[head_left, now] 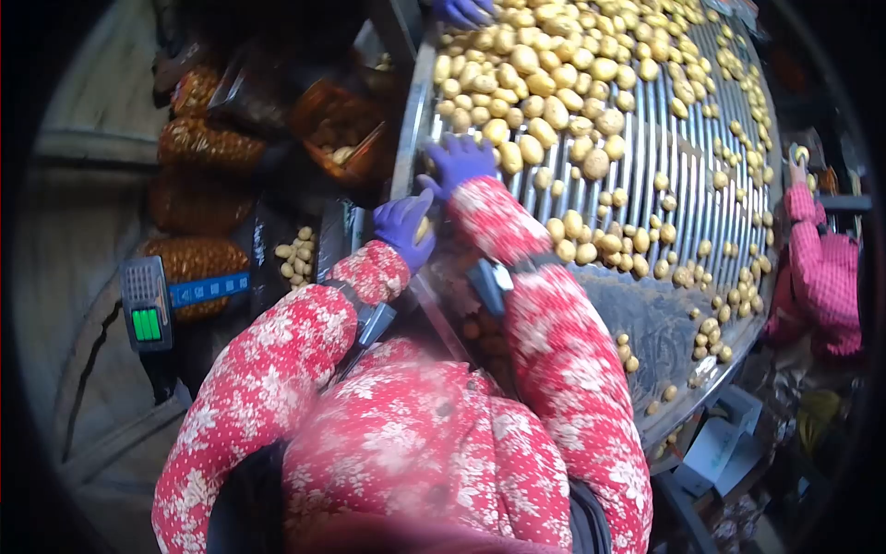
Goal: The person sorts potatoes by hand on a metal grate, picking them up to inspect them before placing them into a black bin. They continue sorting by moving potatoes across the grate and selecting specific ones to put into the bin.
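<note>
My left hand [403, 224], in a purple glove, is closed around a potato [423, 230] beside the metal side rail of the roller table. My right hand [460, 164], also gloved in purple, lies over the near left corner of the rollers with its fingers spread. Many yellow potatoes [556, 113] cover the roller table [646, 152], thickest towards the far left and touching the area around my right fingertips. What lies beneath my right palm is hidden.
Left of me stand a scale with a green display [146, 309], filled net sacks [208, 148] and an orange-rimmed basket [340, 134]. Another person's purple glove [464, 11] shows at the top. A person in a pink sleeve [817, 254] stands across the table.
</note>
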`<state>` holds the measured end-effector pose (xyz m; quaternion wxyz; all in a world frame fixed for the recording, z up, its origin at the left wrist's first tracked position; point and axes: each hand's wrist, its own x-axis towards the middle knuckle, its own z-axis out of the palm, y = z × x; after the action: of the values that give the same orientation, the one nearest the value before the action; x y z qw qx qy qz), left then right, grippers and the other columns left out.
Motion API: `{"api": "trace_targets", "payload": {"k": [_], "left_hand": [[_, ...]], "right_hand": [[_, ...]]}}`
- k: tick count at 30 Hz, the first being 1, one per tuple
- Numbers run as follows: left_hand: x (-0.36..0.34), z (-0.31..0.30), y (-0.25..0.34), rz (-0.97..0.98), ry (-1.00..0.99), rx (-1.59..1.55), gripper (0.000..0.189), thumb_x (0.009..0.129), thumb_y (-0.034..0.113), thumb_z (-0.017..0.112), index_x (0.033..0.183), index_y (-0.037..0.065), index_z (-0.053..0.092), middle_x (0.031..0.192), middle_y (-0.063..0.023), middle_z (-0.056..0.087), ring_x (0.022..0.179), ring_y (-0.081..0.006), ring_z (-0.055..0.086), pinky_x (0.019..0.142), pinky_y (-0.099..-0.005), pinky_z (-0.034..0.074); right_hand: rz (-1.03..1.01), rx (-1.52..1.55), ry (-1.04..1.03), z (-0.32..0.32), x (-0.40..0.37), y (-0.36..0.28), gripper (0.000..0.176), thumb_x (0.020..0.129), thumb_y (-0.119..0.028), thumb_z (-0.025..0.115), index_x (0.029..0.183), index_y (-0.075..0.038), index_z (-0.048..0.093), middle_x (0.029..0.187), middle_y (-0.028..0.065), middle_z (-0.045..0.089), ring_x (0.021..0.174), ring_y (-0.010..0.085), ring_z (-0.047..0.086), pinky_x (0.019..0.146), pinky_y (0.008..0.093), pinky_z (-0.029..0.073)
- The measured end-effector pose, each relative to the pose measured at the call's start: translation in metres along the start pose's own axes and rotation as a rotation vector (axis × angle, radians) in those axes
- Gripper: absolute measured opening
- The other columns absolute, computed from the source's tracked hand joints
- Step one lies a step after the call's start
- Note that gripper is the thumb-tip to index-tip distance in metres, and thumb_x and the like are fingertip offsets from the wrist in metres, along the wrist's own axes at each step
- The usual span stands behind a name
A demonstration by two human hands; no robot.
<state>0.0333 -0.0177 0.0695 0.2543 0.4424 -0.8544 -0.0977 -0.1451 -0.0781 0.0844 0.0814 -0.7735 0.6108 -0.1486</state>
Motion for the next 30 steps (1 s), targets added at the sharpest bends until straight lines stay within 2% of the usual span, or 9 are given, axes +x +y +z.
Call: {"api": "trace_targets", "payload": {"k": [3,12,15,17,18,21,23,26,30], "left_hand": [[-0.004,0.012,-0.012,0.057,0.022,0.033,0.057,0.072,0.022,0.067,0.128,0.013,0.058,0.109,-0.0101,0.061,0.100,-0.0308,0.058,0.088,-0.0475,0.041],[0.003,-0.001,-0.004,0.098,-0.029,0.109,0.051,0.076,0.027,0.068,0.123,0.009,0.060,0.108,-0.0121,0.062,0.101,-0.0330,0.057,0.089,-0.0476,0.041],[0.004,-0.002,-0.006,0.084,-0.089,0.134,0.048,0.077,0.026,0.067,0.122,0.010,0.060,0.109,-0.0114,0.062,0.102,-0.0325,0.057,0.090,-0.0476,0.041],[0.001,0.002,-0.012,0.108,-0.072,0.145,0.047,0.077,0.026,0.068,0.122,0.012,0.061,0.108,-0.0107,0.063,0.101,-0.0328,0.058,0.089,-0.0479,0.042],[0.000,0.006,-0.017,0.127,-0.063,0.153,0.047,0.077,0.026,0.069,0.121,0.013,0.061,0.107,-0.0106,0.063,0.101,-0.0327,0.058,0.089,-0.0478,0.042],[0.005,0.003,-0.009,0.131,-0.108,0.175,0.045,0.078,0.028,0.070,0.120,0.013,0.062,0.106,-0.0107,0.064,0.100,-0.0315,0.059,0.090,-0.0477,0.042],[0.002,0.008,-0.016,0.124,-0.095,0.175,0.044,0.079,0.027,0.071,0.120,0.014,0.063,0.105,-0.0111,0.064,0.100,-0.0318,0.059,0.090,-0.0477,0.042],[0.004,0.003,-0.008,0.109,-0.136,0.207,0.043,0.079,0.027,0.071,0.120,0.014,0.063,0.106,-0.0122,0.063,0.103,-0.0334,0.057,0.092,-0.0483,0.040],[0.004,0.003,-0.010,0.090,-0.190,0.240,0.042,0.080,0.025,0.071,0.119,0.013,0.063,0.109,-0.0121,0.062,0.106,-0.0336,0.056,0.093,-0.0484,0.040]], "right_hand": [[0.080,-0.187,-0.139,0.039,0.022,-0.001,0.053,0.079,-0.037,0.066,0.130,-0.037,0.051,0.134,0.0060,0.051,0.130,0.0360,0.041,0.100,0.0640,0.029],[-0.050,0.029,0.051,-0.019,-0.152,0.000,0.060,0.074,-0.040,0.068,0.127,-0.016,0.054,0.101,0.0121,0.060,0.102,0.0345,0.050,0.094,0.0529,0.034],[-0.005,0.175,0.016,-0.060,-0.190,0.018,0.044,0.073,-0.044,0.066,0.105,-0.013,0.064,0.088,0.0090,0.059,0.091,0.0296,0.052,0.085,0.0497,0.036],[0.131,0.092,0.198,-0.096,-0.188,0.050,0.040,0.075,-0.041,0.064,0.100,-0.009,0.065,0.086,0.0107,0.060,0.085,0.0307,0.055,0.077,0.0482,0.039],[0.120,0.070,0.522,-0.074,-0.182,0.088,0.041,0.076,-0.041,0.065,0.100,-0.008,0.064,0.087,0.0114,0.060,0.085,0.0318,0.056,0.079,0.0492,0.039],[0.521,-0.148,0.489,-0.088,-0.150,0.154,0.050,0.078,-0.049,0.065,0.112,-0.013,0.064,0.114,0.0134,0.057,0.106,0.0351,0.051,0.088,0.0503,0.039],[0.685,-0.113,0.196,-0.065,-0.141,0.177,0.048,0.078,-0.048,0.063,0.113,-0.014,0.064,0.119,0.0134,0.057,0.109,0.0361,0.050,0.092,0.0515,0.040],[0.717,-0.133,-0.005,-0.073,-0.165,0.141,0.036,0.082,-0.041,0.059,0.108,-0.018,0.067,0.116,0.0108,0.057,0.112,0.0322,0.049,0.090,0.0522,0.041],[0.527,-0.031,0.076,-0.085,-0.250,0.105,0.030,0.082,-0.040,0.060,0.100,-0.017,0.069,0.105,0.0091,0.061,0.105,0.0296,0.053,0.091,0.0486,0.039]]}}
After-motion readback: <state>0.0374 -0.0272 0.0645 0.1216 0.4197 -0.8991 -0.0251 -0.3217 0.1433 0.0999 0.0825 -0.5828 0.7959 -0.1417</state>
